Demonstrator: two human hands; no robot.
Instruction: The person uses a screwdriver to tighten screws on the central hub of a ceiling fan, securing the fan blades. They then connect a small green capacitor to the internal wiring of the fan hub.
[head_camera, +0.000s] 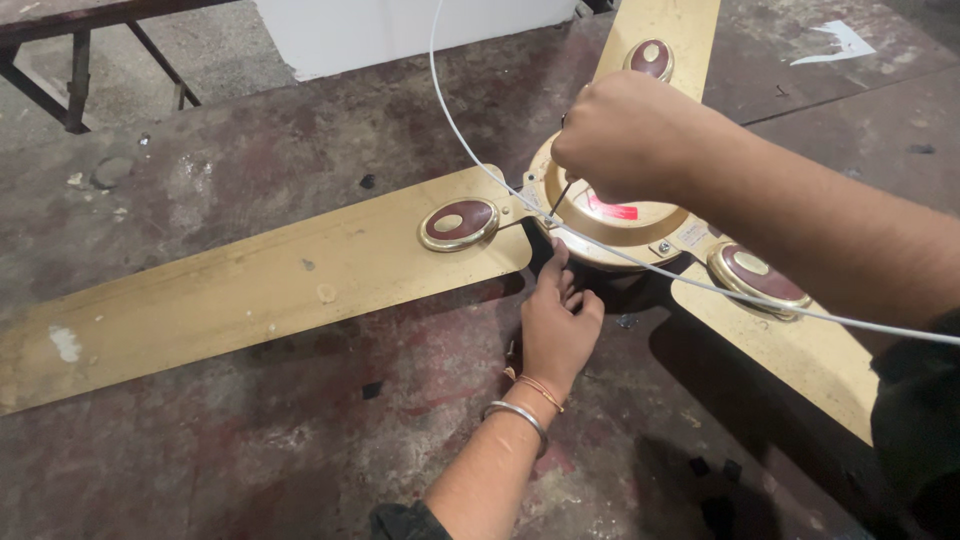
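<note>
A gold ceiling fan lies on a worn dark floor, its round motor housing (640, 222) in the middle with three gold blades. The long left blade (250, 290) carries a maroon oval ornament (459, 222). My right hand (625, 135) is closed around a screwdriver (562, 196), whose thin shaft points down at the joint between that blade and the housing. My left hand (556, 325) reaches under the housing edge, fingers touching its underside beside the blade root. A metal bangle and thread bands circle my left wrist.
A thin white cable (470, 150) arcs from the top across the housing to the right edge. Two other blades run to the top (660, 30) and lower right (800, 350). A white box (400, 30) and a metal bench frame (70, 70) stand at the back.
</note>
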